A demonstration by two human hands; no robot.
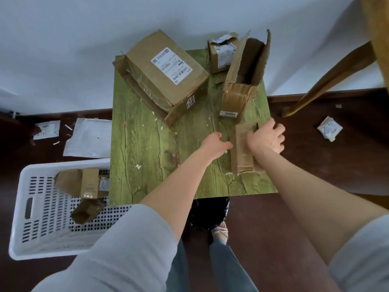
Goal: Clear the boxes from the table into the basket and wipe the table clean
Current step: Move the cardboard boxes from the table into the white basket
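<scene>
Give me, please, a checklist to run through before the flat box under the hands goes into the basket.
1. Right hand grips the flat box: ok.
2. Left hand has hold of its left edge: cannot tell.
3. Basket close by, at the table's near left corner: ok.
4. Room in the basket beside the boxes in it: ok.
5. Table cleared of boxes: not ok; the large box, small torn box and tall open box stand on it.
6. Table wiped: not ok; crumbs lie on it.
</scene>
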